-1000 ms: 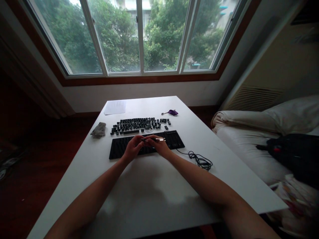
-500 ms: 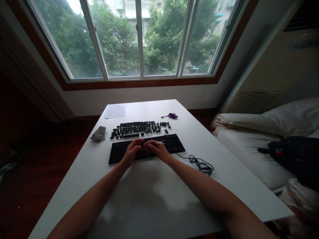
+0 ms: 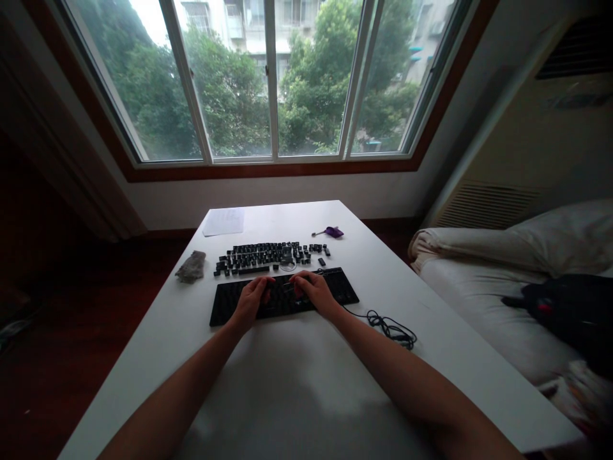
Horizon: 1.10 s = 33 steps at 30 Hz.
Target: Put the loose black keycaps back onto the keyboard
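A black keyboard [image 3: 342, 287] with its keycaps taken off lies across the white table, under both hands. Over its left half, my left hand [image 3: 251, 299] is closed in a pinch; a tiny dark piece seems to show at the fingertips, too small to name. My right hand [image 3: 316, 292] is closed too, above the middle of the board. From its fingers a thin wire tool [image 3: 288, 284] points left, toward the other hand. Just behind the keyboard, loose black keycaps [image 3: 261, 257] stand in rows, with a pale ring-shaped item [image 3: 288, 266] at their near edge.
A coiled black cable [image 3: 390, 329] runs off the keyboard's right end. On the left lies a grey cloth [image 3: 191, 267], and a sheet of paper [image 3: 223, 222] is at the far corner. A small brush [image 3: 320, 234] rests beside a purple item [image 3: 334, 232] at the back right.
My hands have drawn apart a little. The wire tool, which stuck out to the right behind my right hand, now points left between the hands. The view has tilted slightly up.
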Tool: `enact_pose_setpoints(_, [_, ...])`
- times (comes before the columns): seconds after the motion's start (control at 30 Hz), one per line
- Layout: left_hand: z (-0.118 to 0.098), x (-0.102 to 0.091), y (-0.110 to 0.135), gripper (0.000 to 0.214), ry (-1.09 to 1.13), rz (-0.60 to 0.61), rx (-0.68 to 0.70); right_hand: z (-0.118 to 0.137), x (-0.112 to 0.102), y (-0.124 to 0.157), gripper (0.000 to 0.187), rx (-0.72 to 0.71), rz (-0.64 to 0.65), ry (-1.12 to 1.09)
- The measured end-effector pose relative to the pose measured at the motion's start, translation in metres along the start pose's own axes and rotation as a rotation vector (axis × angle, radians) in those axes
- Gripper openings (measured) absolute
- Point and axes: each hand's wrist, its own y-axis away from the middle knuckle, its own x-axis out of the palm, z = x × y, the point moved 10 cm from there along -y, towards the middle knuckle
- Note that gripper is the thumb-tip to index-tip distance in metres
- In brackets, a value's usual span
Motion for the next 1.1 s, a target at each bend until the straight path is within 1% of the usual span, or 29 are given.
enact_pose_setpoints(0.17, [0.003,-0.001,-0.003,0.049,0.043,0.018,-0.042,0.002,-0.012,-0.004,0.033,-0.012,-0.044,0.023])
enact_pose_setpoints(0.23, [-0.002,0.002,-0.004,0.048,0.036,0.049,-0.033,0.001,-0.017,-0.005,0.032,-0.016,-0.067,0.038])
enact_pose_setpoints(0.3, [-0.009,0.004,-0.004,0.048,-0.018,0.070,-0.004,-0.002,-0.021,-0.006,0.033,-0.015,-0.083,0.046])
enact_pose_setpoints(0.4, [-0.019,0.003,-0.006,0.046,-0.163,0.068,0.058,-0.005,-0.024,-0.008,0.034,-0.021,-0.078,0.066])
enact_pose_setpoints(0.47, [-0.025,0.002,-0.008,0.044,-0.301,0.067,0.119,-0.006,-0.026,-0.010,0.033,-0.027,-0.079,0.079])
enact_pose_setpoints(0.63, [-0.051,0.002,-0.015,0.033,-0.720,0.036,0.350,-0.006,-0.039,-0.015,0.031,-0.021,-0.114,0.056])
enact_pose_setpoints(0.7, [-0.058,0.006,-0.021,0.031,-0.836,0.040,0.411,-0.004,-0.046,-0.017,0.031,-0.023,-0.140,0.055])
enact_pose_setpoints(0.73, [-0.060,0.010,-0.025,0.031,-0.886,0.061,0.427,-0.004,-0.050,-0.018,0.031,-0.026,-0.153,0.058])
enact_pose_setpoints(0.8, [-0.060,0.019,-0.034,0.029,-0.973,0.111,0.444,-0.003,-0.055,-0.019,0.030,-0.029,-0.177,0.067])
enact_pose_setpoints(0.9, [-0.057,0.028,-0.053,0.025,-1.073,0.134,0.456,-0.007,-0.060,-0.020,0.031,-0.024,-0.188,0.088])
enact_pose_setpoints(1.03, [-0.042,0.035,-0.084,0.023,-1.211,0.138,0.402,-0.013,-0.065,-0.022,0.032,-0.026,-0.191,0.108])
enact_pose_setpoints(1.1, [-0.035,0.041,-0.096,0.024,-1.272,0.154,0.404,-0.015,-0.069,-0.022,0.032,-0.026,-0.202,0.124])
